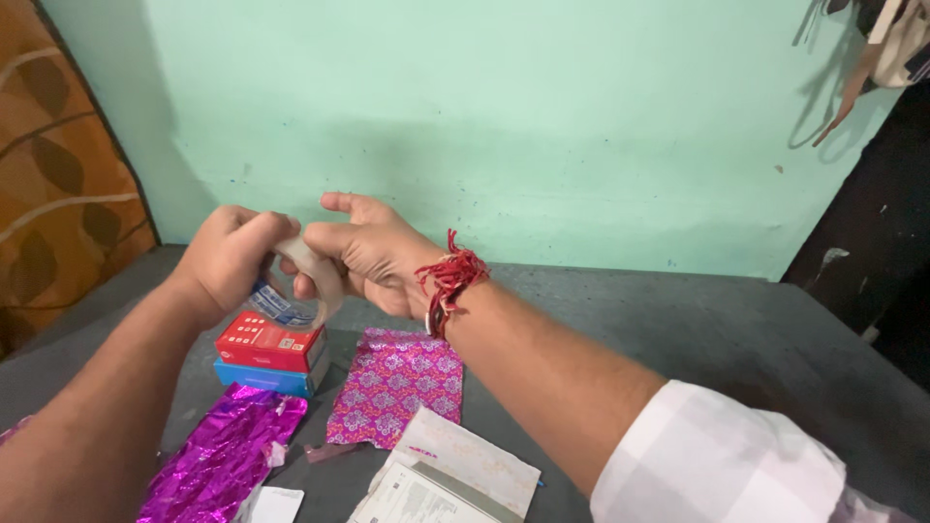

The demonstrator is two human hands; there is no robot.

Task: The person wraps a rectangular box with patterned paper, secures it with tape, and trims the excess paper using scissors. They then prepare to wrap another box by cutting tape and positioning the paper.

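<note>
My left hand (231, 258) grips a roll of clear tape (291, 293) held above the grey surface. My right hand (366, 254) meets it from the right, thumb and fingers pinched on the roll's upper edge. A red thread band (449, 278) circles my right wrist. Directly below the roll lies a red box (268, 342) stacked on a blue box (263, 377). To their right rests a pink patterned sheet of wrapping paper (397, 385). A crumpled shiny magenta foil sheet (225, 453) lies in front of the boxes.
White papers and an envelope (455, 473) lie near the front edge of the grey surface (697, 329). A mint-green wall (504, 126) stands behind it. An orange patterned cloth (58, 184) hangs at the left, and dark items hang at the upper right.
</note>
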